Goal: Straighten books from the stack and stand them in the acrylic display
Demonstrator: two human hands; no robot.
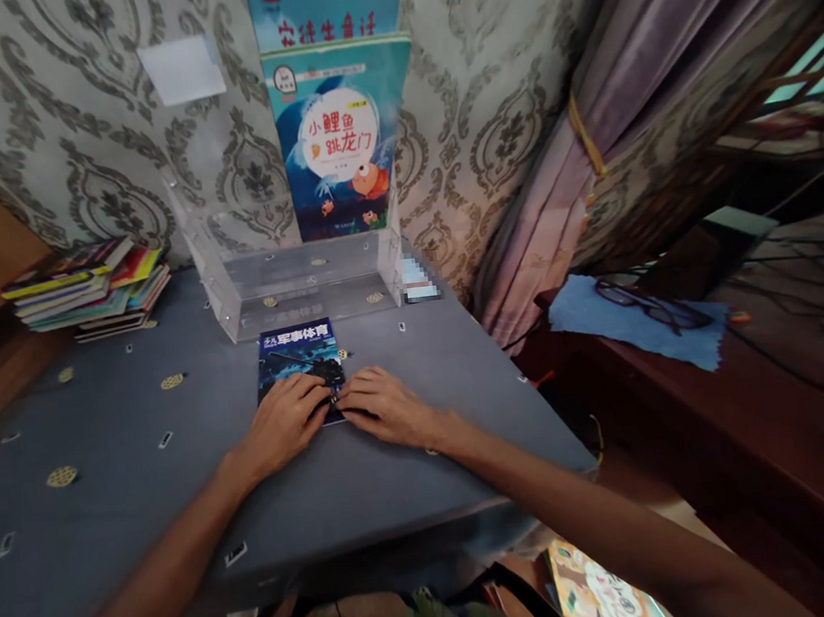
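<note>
A dark blue book (297, 349) with white characters on its cover lies flat on the grey table (142, 474). My left hand (284, 422) rests palm down on the book's near part, fingers stretched and close together. My right hand (384, 406) lies flat beside it at the book's lower right corner, fingertips touching the book's edge. Just behind the book stands a clear acrylic holder (298, 281). A teal picture book (339, 139) with a fish on its cover stands upright in it against the wall.
A stack of several colourful books (93, 288) lies at the table's far left. A second blue book (325, 3) shows above the teal one. To the right are a purple curtain (625, 90) and a dark wooden surface with a blue cloth (634, 319) and glasses. Another picture book (604, 597) lies below.
</note>
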